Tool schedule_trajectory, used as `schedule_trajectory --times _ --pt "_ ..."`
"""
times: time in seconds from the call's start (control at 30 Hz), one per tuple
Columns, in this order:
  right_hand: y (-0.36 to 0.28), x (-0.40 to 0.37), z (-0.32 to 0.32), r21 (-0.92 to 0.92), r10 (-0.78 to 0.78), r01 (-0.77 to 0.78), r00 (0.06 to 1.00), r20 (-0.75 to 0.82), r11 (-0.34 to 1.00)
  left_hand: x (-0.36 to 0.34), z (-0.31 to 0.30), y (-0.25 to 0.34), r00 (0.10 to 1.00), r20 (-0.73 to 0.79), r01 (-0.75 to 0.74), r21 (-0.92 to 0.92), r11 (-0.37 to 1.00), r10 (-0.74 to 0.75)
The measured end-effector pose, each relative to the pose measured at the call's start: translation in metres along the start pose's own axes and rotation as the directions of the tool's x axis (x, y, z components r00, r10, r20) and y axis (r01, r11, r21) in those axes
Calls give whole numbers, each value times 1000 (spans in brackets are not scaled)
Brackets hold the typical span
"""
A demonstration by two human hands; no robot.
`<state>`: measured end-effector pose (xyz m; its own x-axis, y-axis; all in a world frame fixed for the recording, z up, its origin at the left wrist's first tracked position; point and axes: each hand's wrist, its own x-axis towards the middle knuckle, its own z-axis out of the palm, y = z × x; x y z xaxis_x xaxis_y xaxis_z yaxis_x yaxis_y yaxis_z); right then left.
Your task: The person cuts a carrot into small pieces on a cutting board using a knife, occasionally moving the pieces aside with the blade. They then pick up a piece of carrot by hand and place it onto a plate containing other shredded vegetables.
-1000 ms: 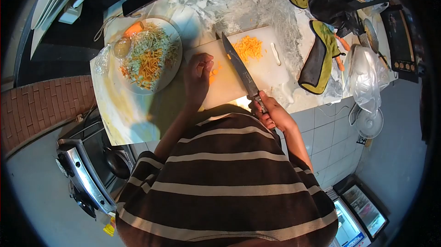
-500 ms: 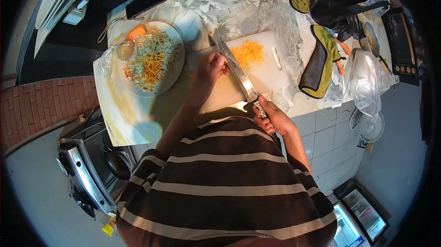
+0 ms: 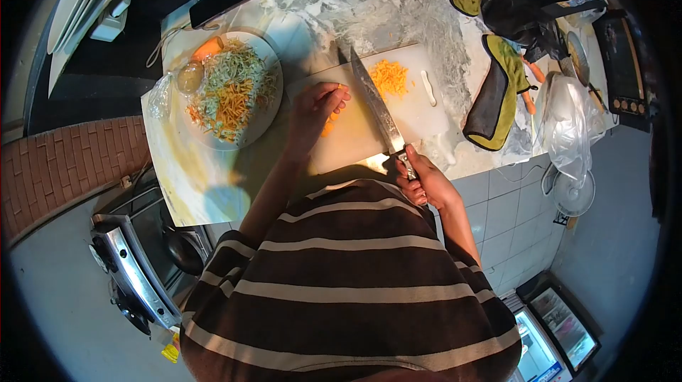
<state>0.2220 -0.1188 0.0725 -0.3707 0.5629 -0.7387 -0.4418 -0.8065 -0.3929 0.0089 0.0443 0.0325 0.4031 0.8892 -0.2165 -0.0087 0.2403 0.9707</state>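
My right hand (image 3: 424, 181) is closed round the handle of a large kitchen knife (image 3: 378, 106), its long blade slanting up and left over the white cutting board (image 3: 352, 146). Left of the blade, my left hand (image 3: 317, 108) hovers over the board with thumb and fingers pinched together. Whatever is between those fingertips is too small to make out. A few orange pieces (image 3: 327, 127) lie on the board beside that hand. On the far side of the blade sits a pile of chopped carrot (image 3: 388, 78), with a white strip (image 3: 428, 88) to its right.
Left of the board stands a plate (image 3: 264, 125) of shredded vegetables (image 3: 231, 101) with a carrot chunk (image 3: 208, 49). A phone (image 3: 222, 2) lies behind it. To the right are a green-edged grey cloth (image 3: 491, 98) and a plastic bag (image 3: 566, 122). A stove (image 3: 131, 268) is at lower left.
My left hand has drawn left, away from the blade, uncovering orange pieces on the board. The knife has shifted slightly right, still in my right hand.
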Motion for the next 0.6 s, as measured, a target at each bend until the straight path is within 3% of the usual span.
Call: schedule_trajectory --times 0.17,0.23,0.47,0.57,0.6 --pt "-1 0 -2 -3 -5 5 1000 -21 1000 0 0 -10 996 -52 -64 98 993 69" --pt "-1 0 -2 -4 -10 10 1000 -16 1000 -1 1 -8 973 -59 -162 507 846 221" --pt "3 0 -4 -2 -5 5 999 -36 1000 7 3 -14 922 102 -339 679 652 374" --pt "6 -1 -2 -117 -51 34 987 -151 993 9 3 -17 899 108 -372 698 611 424" --pt "7 -2 -1 -301 -114 34 961 -252 953 8 3 -18 907 82 -351 691 632 413"
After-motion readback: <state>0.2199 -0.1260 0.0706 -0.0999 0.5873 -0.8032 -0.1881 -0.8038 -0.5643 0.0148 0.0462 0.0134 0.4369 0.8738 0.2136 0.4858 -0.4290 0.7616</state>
